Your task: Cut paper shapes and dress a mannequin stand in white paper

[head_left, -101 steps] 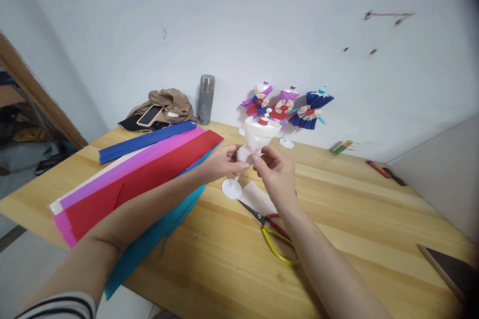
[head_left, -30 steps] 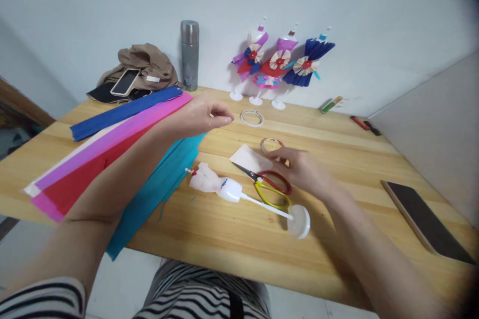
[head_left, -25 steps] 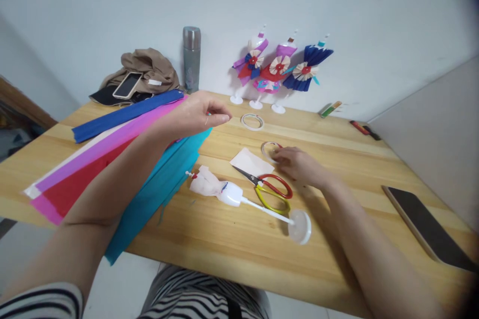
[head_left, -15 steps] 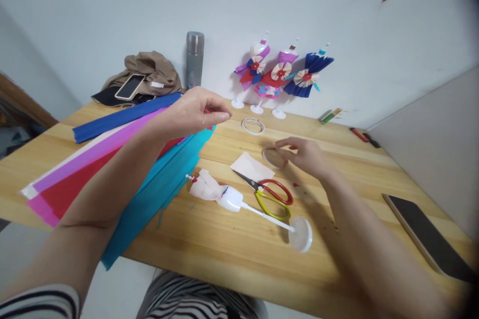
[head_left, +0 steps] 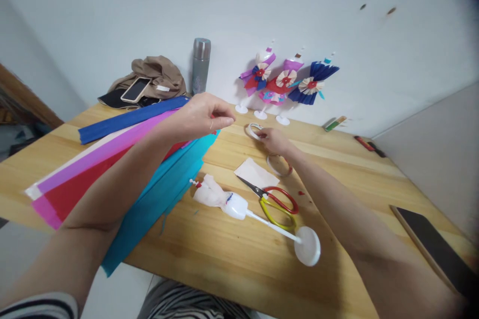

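My right hand (head_left: 275,140) pinches the edge of a white roll of tape (head_left: 253,131), which is tilted up from the table. A second roll of tape (head_left: 270,163) lies just below my wrist. My left hand (head_left: 205,115) hovers over the crepe paper with thumb and fingers pressed together; anything in them is too small to make out. In front of me lies a small white mannequin on a stand (head_left: 235,206), its upper part wrapped in pale paper. Scissors (head_left: 277,200) with red and yellow handles rest beside it, touching a white paper piece (head_left: 256,172).
Crepe paper strips (head_left: 160,189) in several colours cover the left side. Three dressed mannequins (head_left: 286,79) stand by the wall, near a grey thermos (head_left: 201,67). A phone (head_left: 136,89) lies by a brown cloth (head_left: 160,72). A dark tablet-like slab (head_left: 430,239) is at right.
My right hand has moved from the nearer roll of tape to the farther one and taken hold of it, tilting it. My left hand keeps its pinch. The view has shifted slightly.
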The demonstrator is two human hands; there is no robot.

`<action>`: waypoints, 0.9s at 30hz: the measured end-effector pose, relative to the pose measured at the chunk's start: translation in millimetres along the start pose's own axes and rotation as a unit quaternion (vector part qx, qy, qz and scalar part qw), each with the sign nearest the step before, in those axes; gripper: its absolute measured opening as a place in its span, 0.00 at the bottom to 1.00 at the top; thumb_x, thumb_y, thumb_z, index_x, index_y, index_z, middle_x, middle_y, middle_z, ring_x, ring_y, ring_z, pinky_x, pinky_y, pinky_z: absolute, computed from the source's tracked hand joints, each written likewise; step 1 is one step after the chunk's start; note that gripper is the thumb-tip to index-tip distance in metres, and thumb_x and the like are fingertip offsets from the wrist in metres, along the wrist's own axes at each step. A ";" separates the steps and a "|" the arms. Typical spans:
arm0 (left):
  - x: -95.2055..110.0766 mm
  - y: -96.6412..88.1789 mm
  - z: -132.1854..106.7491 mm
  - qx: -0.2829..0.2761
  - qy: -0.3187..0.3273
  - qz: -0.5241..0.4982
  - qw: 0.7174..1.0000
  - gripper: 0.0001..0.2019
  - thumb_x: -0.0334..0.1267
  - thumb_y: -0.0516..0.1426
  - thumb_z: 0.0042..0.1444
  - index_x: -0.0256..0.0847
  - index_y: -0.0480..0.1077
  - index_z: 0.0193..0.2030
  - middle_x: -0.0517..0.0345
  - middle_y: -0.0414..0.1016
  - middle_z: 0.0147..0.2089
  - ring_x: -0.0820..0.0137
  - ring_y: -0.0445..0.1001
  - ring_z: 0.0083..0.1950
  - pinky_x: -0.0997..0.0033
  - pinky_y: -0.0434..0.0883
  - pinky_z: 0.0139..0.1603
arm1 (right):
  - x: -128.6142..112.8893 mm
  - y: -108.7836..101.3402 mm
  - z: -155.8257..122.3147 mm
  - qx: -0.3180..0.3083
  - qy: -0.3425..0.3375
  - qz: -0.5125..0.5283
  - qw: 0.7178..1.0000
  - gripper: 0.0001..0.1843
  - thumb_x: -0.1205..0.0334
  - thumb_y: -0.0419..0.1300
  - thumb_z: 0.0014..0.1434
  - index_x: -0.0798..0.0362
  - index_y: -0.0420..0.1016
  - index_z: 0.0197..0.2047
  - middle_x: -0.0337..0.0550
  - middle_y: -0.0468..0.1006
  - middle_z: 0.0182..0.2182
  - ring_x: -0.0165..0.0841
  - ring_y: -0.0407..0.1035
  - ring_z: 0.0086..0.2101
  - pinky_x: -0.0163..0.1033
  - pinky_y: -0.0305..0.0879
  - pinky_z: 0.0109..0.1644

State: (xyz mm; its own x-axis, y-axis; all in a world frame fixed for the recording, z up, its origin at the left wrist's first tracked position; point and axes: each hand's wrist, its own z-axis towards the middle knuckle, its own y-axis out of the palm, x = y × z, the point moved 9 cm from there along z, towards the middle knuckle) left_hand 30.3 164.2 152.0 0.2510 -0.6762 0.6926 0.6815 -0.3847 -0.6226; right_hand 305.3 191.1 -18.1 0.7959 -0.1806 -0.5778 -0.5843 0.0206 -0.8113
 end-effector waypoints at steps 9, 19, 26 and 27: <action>-37.5 38.9 11.0 -0.060 0.015 0.027 0.998 0.06 0.35 0.59 0.54 0.37 0.77 0.33 0.59 0.77 0.31 0.70 0.73 0.35 0.72 0.67 0.38 | -26.0 -36.3 -75.2 0.027 -0.122 0.366 0.922 0.17 0.44 0.68 0.55 0.46 0.73 0.36 0.34 0.67 0.21 0.30 0.58 0.18 0.38 0.59 0.20; -32.1 51.0 9.1 -0.043 -0.029 0.025 0.998 0.09 0.33 0.58 0.55 0.37 0.80 0.39 0.55 0.83 0.37 0.69 0.79 0.39 0.74 0.72 0.40 | -74.5 -74.2 -129.7 0.067 -0.184 0.440 0.876 0.20 0.39 0.72 0.53 0.43 0.72 0.32 0.41 0.77 0.31 0.34 0.66 0.23 0.43 0.67 0.25; -44.5 39.0 1.9 0.013 -0.153 -0.190 0.970 0.03 0.30 0.60 0.58 0.33 0.76 0.35 0.53 0.80 0.35 0.74 0.79 0.28 0.76 0.73 0.29 | -84.1 -79.0 -140.2 0.058 -0.209 0.436 0.873 0.18 0.41 0.70 0.54 0.44 0.71 0.32 0.41 0.74 0.31 0.35 0.66 0.23 0.44 0.65 0.25; -47.1 37.0 0.9 0.028 -0.167 -0.227 0.959 0.03 0.31 0.61 0.59 0.33 0.76 0.35 0.53 0.81 0.36 0.74 0.79 0.28 0.77 0.73 0.29 | -82.7 -80.5 -140.7 0.061 -0.209 0.436 0.873 0.18 0.42 0.70 0.55 0.43 0.70 0.31 0.40 0.74 0.31 0.34 0.66 0.23 0.44 0.65 0.25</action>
State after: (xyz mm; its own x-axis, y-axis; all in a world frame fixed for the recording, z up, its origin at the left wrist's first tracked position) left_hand 44.4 182.4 96.7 0.1202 -0.2043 0.9715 0.8066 -0.5504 -0.2156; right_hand 264.2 66.0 107.6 0.0604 0.3301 -0.9420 -0.9961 0.0804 -0.0357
